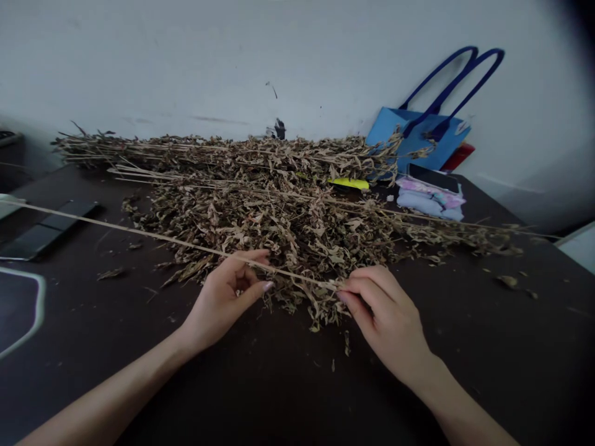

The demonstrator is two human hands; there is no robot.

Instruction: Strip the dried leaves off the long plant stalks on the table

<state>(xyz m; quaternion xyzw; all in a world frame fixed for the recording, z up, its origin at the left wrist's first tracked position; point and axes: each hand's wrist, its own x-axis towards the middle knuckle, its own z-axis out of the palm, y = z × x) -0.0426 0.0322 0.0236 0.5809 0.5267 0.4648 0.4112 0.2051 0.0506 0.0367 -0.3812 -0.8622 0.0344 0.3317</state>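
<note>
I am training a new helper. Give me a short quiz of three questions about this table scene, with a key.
1. True or false: the left hand and the right hand hold one stem.
2. What colour is the bag at the back? A) green B) blue C) white
3. Fill in: the stem lies over a pile of dried ____.

Key: 1 true; 2 B; 3 leaves.
</note>
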